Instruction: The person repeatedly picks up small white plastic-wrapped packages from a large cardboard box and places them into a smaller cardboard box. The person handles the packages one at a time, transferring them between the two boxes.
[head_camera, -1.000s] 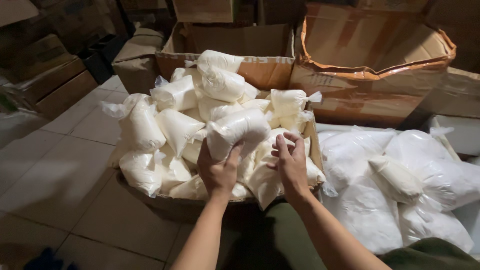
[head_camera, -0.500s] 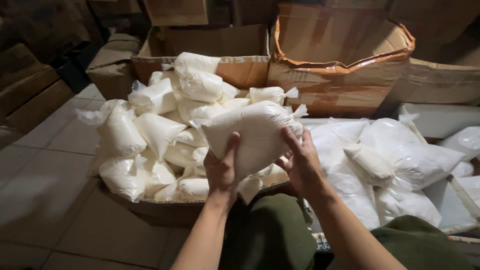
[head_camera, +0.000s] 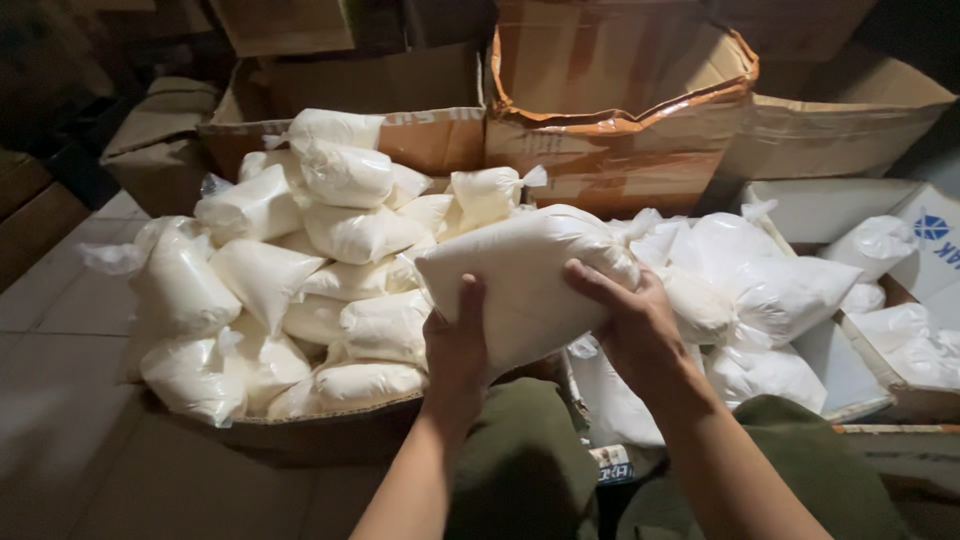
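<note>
Head view, looking down: olive-green trousers (head_camera: 520, 460) are seen at the bottom edge, with two bare forearms reaching forward above them. A large, plump clear plastic bag of pale cream powder (head_camera: 525, 275) is held up between both hands, just above the lap and in front of the boxes. The bag is pillow-shaped, smooth and taut, filled almost full, with its gathered neck knotted at the upper right end. The left hand (head_camera: 455, 345) is cupped under the lower left side of the bag, thumb laid up against the front, the remaining fingers hidden behind. The right hand (head_camera: 630, 320) is wrapped over the lower right edge, its fingers (head_camera: 600, 285) pressed close together and curled onto the bag's face.

Beyond the left hand, a low open cardboard box (head_camera: 330, 425) on the tiled floor (head_camera: 60, 400) is heaped with many smaller knotted bags of the same cream powder (head_camera: 300, 260). To the right, white bags of a paler powder (head_camera: 770, 290) are lying in a shallow white carton (head_camera: 850, 380). Farther back, a torn brown cardboard box with a ragged flap (head_camera: 620, 130) is seen, flanked by more brown cartons (head_camera: 850, 130) in shadow.
</note>
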